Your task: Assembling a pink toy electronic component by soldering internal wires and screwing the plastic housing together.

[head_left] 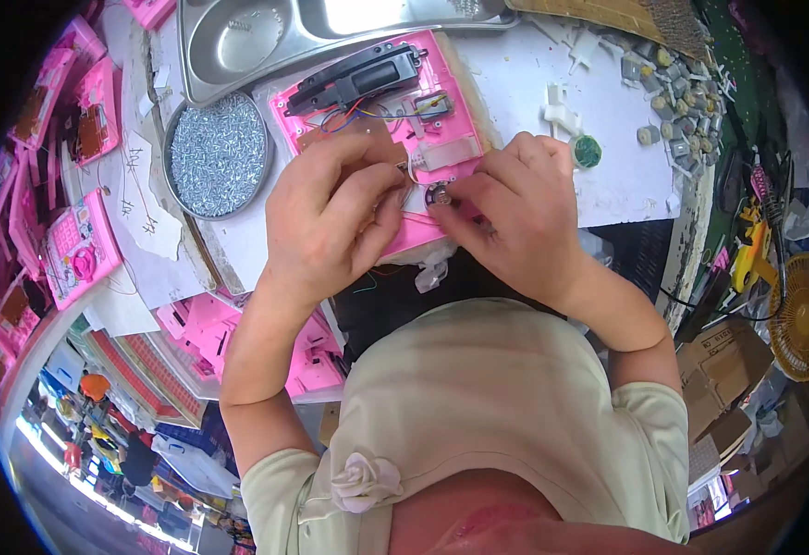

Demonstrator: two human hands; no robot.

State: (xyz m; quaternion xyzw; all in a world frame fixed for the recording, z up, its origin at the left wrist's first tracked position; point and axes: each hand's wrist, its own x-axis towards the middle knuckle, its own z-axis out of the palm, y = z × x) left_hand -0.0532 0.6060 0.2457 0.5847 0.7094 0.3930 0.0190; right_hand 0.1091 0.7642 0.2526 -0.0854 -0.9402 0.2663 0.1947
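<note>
Housing, pink plastic point(467, 116), laid on bench point(626, 190): small round metal part point(438, 193) pinched over it by right hand point(529, 217), left hand point(326, 213) curled nearly closed, grasp unclear; fitting apparently under way, careful alignment seemingly required next.

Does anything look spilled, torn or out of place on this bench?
Two things, mildly. Small grey parts lie loosely heaped at the right, whereas the screws sit in a round dish. The white paper at left has a ragged edge, as if torn.
</note>
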